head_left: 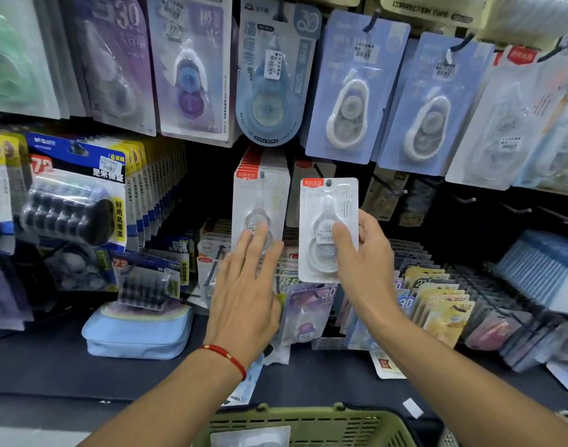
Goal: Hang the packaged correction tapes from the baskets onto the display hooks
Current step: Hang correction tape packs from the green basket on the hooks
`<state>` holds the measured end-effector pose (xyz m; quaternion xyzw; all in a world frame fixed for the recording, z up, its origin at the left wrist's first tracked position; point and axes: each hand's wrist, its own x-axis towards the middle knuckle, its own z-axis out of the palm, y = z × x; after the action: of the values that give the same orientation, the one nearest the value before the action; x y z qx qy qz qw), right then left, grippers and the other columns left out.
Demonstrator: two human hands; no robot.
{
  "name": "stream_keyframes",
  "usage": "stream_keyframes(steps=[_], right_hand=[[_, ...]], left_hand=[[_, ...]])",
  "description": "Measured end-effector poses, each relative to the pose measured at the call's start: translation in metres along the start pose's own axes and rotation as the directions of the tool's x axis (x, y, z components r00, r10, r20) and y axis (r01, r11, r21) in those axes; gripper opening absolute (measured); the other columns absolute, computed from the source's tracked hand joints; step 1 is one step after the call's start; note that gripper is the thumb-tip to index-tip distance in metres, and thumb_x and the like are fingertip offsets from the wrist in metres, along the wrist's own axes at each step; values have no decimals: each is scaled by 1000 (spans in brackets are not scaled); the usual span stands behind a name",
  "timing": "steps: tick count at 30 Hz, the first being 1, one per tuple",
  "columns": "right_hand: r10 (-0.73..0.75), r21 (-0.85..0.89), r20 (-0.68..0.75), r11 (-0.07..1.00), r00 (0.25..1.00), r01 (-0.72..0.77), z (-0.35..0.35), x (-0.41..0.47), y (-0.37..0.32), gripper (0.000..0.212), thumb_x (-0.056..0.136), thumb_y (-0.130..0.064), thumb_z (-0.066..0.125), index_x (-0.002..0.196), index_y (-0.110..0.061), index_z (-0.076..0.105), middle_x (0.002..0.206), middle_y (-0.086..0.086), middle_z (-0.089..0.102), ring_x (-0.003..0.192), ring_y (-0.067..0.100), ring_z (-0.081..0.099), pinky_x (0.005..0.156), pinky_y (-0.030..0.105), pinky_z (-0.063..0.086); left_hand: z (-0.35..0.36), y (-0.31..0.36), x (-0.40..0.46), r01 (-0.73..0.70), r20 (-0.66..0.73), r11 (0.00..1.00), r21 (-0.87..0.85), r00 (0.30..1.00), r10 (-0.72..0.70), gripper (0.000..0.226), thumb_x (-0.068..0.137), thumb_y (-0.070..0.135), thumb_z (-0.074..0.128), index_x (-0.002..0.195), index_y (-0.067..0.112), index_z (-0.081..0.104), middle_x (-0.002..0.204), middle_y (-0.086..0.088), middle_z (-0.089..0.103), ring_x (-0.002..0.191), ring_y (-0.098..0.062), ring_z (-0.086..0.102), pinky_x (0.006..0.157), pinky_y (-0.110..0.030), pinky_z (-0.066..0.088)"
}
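Observation:
My right hand [363, 250] grips a white packaged correction tape [324, 221] with a red top label, upright in front of the display, thumb on its blister. Just to its left a stack of the same white packages [260, 195] hangs on a hook. My left hand [247, 282], fingers straight, presses flat against the lower part of that front hanging package. Behind the held package a dark bare hook [389, 185] sticks out. At the bottom edge sits a green basket [308, 424] with a white package inside.
Blue and purple correction tape cards [350, 91] hang on the upper row. Black multipack refills [76, 201] hang at left. A light blue pouch [137, 330] lies on the dark shelf. Rows of packages [437, 301] stand in wire racks at right, with several bare hooks above.

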<state>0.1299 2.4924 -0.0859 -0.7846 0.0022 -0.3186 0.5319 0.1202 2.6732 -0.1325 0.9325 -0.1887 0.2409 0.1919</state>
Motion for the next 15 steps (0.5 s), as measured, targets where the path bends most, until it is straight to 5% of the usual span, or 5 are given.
stream_keyframes(steps=[3, 5, 8, 11, 15], right_hand=[[-22, -108, 29, 994, 999, 26, 7, 14, 7, 26, 108, -35, 52, 132, -31, 60, 113, -24, 70, 104, -5, 66, 79, 10, 48], [-19, -179, 53, 983, 998, 28, 16, 32, 11, 37, 111, -33, 49, 145, -20, 55, 125, -22, 65, 118, -9, 59, 92, 7, 45], [21, -310, 108, 950, 994, 14, 27, 63, 23, 42, 112, -34, 42, 146, -10, 51, 128, 10, 67, 124, 29, 62, 92, 36, 47], [27, -486, 111, 874, 993, 31, 33, 67, 37, 53, 113, -36, 36, 158, -7, 37, 140, 20, 56, 130, 37, 54, 97, 43, 46], [-366, -559, 182, 725, 913, 402, 38, 47, 50, 48, 107, -22, 48, 152, -5, 47, 153, 20, 43, 139, 35, 44, 112, 44, 40]], left_hand=[[2, -1, 2, -1, 8, 1000, -2, 1000, 1, 84, 92, 16, 60, 165, 24, 18, 173, -1, -19, 160, -22, -17, 130, -47, 13], [4, -1, 3, 6, 12, 999, -43, 1000, -5, 85, 93, 14, 60, 165, 24, 15, 172, 1, -23, 160, -19, -20, 130, -44, 16], [5, -2, 3, -4, 17, 994, -105, 1000, 6, 84, 93, 9, 59, 165, 22, 18, 173, 1, -20, 160, -18, -18, 131, -38, 15], [5, -5, 3, -30, 23, 995, -90, 999, 32, 85, 92, 7, 59, 165, 22, 18, 173, 0, -19, 160, -19, -17, 129, -39, 21], [3, -7, 5, -37, 33, 993, -111, 999, 41, 88, 90, 5, 61, 165, 22, 19, 174, 1, -18, 161, -20, -15, 123, -42, 34]])
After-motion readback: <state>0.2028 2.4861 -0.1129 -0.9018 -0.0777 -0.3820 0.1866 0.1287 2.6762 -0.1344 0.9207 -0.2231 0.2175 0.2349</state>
